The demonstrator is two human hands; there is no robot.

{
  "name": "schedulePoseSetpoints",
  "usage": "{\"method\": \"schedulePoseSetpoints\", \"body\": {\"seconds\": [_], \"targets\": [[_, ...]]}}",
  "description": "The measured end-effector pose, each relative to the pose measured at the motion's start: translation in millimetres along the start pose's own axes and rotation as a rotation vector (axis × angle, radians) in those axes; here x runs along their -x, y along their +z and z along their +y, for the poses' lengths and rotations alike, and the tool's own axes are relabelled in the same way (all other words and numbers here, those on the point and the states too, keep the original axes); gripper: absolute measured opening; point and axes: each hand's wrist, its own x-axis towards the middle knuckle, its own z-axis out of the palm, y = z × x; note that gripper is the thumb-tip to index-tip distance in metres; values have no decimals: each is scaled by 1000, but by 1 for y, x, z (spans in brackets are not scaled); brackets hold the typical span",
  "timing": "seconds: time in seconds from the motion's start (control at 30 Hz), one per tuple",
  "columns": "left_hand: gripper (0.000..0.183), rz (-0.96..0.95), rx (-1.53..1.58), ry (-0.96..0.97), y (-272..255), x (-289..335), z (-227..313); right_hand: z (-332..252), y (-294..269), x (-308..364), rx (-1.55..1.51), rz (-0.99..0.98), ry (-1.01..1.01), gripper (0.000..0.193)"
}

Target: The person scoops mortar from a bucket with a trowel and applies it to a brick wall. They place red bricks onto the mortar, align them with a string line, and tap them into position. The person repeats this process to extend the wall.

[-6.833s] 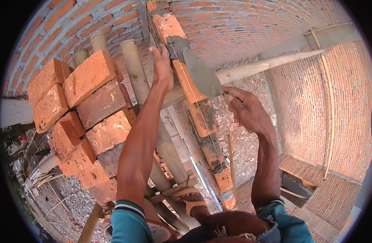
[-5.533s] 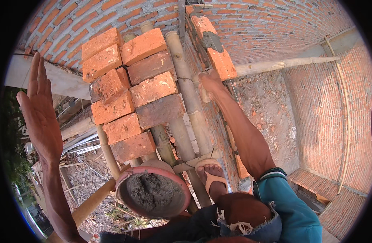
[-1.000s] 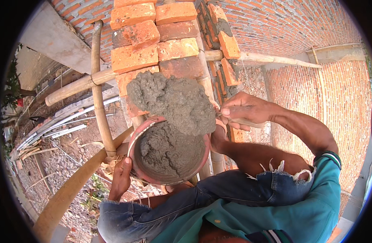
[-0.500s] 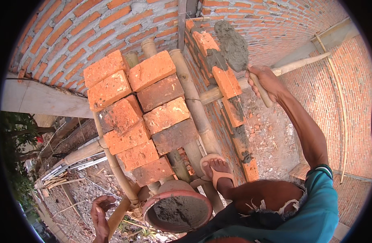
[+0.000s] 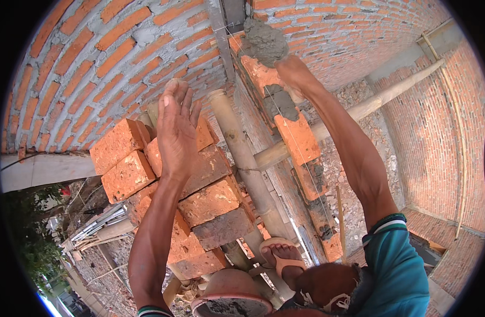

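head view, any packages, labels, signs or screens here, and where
None in view: only the brick stack, the brick wall, bamboo poles, a mortar basin, and bare hands: the left hand over the bricks, the right hand at the mortar.

brick stack (image 5: 184, 201) left of pole (image 5: 242, 158) | wall top (image 5: 298, 137) right | bucket (image 5: 232, 298) below stack
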Motion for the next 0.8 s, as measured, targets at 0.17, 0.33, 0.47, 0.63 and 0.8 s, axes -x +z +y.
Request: {"method": "schedulePoseSetpoints", "body": {"seconds": [0.17, 0.33, 0.47, 0.63, 0.8], "targets": [[92, 108, 108, -137, 43, -61, -55, -1, 26, 3, 177, 128, -264, 37], [77, 236, 179, -295, 61, -108, -90, 21, 35, 31, 363, 178, -405, 34], [60, 311, 307, -362, 77, -146, -109, 35, 19, 54, 323, 221, -338, 36], [67, 280, 364, -436, 83, -181, -139, 41, -38, 50, -35, 99, -233, 38], [75, 366, 355, -370, 88, -212, -165, 19, -65, 35, -122, -241, -24, 45]]}}
